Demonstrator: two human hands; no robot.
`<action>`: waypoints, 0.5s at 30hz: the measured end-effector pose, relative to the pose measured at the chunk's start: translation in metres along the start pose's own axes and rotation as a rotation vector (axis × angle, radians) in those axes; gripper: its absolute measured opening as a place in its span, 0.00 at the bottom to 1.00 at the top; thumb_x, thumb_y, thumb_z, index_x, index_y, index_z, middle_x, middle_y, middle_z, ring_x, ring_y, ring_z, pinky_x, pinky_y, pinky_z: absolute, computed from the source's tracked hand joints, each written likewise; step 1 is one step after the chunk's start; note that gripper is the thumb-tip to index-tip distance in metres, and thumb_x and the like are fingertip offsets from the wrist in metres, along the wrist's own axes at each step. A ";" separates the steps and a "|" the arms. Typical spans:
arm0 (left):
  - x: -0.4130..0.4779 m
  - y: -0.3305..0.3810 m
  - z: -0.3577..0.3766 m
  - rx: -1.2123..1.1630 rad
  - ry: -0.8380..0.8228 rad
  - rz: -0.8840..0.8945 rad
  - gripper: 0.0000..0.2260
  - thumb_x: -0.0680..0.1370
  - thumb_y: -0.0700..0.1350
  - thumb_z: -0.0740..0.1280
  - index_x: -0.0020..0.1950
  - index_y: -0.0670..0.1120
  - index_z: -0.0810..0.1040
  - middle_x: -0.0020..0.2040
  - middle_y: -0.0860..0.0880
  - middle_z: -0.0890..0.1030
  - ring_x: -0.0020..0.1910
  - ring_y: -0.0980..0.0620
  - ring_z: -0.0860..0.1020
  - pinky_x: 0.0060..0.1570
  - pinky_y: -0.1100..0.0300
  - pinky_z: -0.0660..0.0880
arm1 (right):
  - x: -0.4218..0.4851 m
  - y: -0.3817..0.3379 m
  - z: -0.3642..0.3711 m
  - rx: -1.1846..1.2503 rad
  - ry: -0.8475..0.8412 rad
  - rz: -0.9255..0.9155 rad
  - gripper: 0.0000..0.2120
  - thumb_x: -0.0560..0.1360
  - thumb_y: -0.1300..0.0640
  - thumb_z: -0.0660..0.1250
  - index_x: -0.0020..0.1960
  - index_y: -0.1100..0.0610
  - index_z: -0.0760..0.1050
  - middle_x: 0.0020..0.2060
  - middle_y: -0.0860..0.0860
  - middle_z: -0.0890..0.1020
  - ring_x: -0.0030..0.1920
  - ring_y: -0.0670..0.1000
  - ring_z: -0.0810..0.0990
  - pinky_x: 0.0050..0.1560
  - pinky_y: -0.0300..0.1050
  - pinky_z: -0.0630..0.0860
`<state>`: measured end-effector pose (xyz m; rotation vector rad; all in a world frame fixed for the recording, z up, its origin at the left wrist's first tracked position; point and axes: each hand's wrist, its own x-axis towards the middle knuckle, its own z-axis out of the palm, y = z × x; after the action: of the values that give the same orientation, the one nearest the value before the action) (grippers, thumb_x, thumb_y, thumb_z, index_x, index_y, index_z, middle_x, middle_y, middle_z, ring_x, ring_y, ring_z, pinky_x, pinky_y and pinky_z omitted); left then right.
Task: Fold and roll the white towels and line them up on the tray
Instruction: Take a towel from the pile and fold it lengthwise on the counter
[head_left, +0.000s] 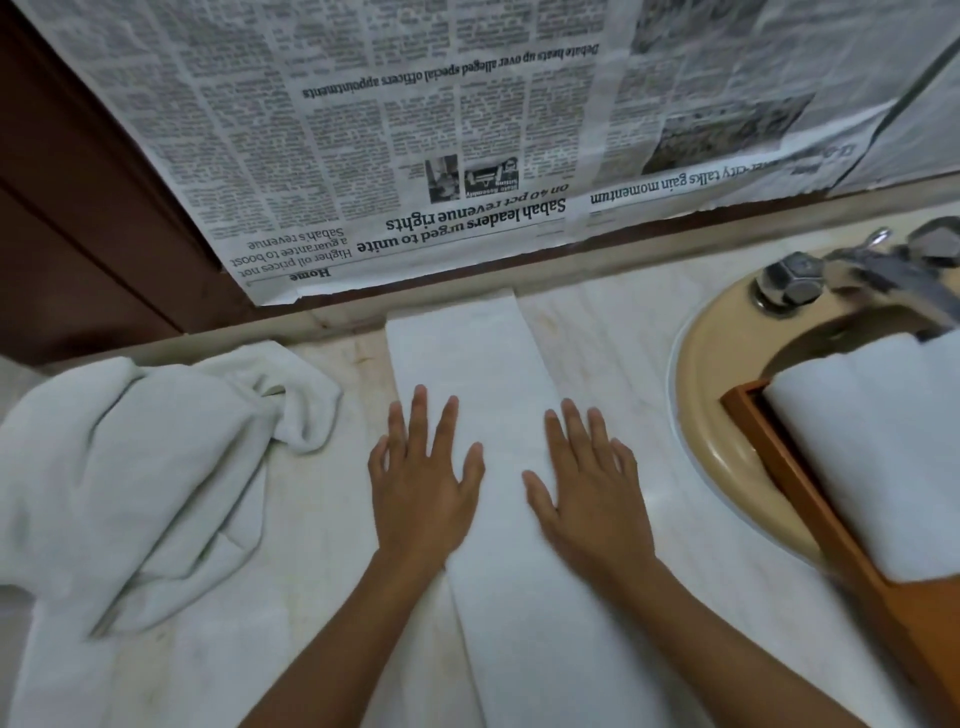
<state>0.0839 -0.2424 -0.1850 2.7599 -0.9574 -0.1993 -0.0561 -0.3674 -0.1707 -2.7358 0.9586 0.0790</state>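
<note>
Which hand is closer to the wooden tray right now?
Right. The right hand presses the folded towel strip on the side facing the wooden tray; the left hand rests flat on the strip's other edge, farther from the tray.

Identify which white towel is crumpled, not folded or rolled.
The heaped towel at the left of the counter. The strip towel under the left hand and right hand lies flat and folded; the rolled towels sit on the tray at right.

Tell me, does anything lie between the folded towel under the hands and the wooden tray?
Nothing visible does. Only bare counter and the sink rim lie between the folded towel, where the left hand and right hand rest flat, and the tray at the right. Rolled towels fill the tray's visible part.
</note>
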 end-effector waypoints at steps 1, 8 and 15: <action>0.011 0.001 -0.002 -0.005 -0.001 -0.010 0.30 0.79 0.65 0.42 0.80 0.58 0.53 0.81 0.52 0.46 0.80 0.47 0.46 0.75 0.48 0.50 | 0.010 0.000 -0.003 -0.008 -0.010 0.002 0.35 0.78 0.36 0.42 0.80 0.51 0.47 0.80 0.49 0.47 0.79 0.53 0.44 0.75 0.53 0.50; 0.046 0.015 -0.021 -0.037 -0.168 -0.064 0.28 0.82 0.63 0.44 0.81 0.57 0.47 0.80 0.51 0.37 0.79 0.46 0.38 0.76 0.47 0.43 | 0.021 -0.020 -0.020 0.015 -0.080 0.117 0.37 0.73 0.37 0.29 0.80 0.50 0.38 0.79 0.51 0.37 0.78 0.55 0.36 0.76 0.55 0.43; -0.097 0.035 0.006 -0.027 -0.016 0.222 0.27 0.81 0.60 0.52 0.79 0.55 0.60 0.81 0.49 0.53 0.80 0.47 0.51 0.72 0.49 0.52 | -0.099 0.012 0.005 -0.019 -0.001 0.152 0.32 0.80 0.36 0.41 0.79 0.50 0.54 0.79 0.52 0.55 0.78 0.56 0.54 0.70 0.60 0.64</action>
<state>-0.0140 -0.2096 -0.1767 2.6046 -1.2451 -0.1957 -0.1409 -0.3149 -0.1651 -2.6752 1.1692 0.1171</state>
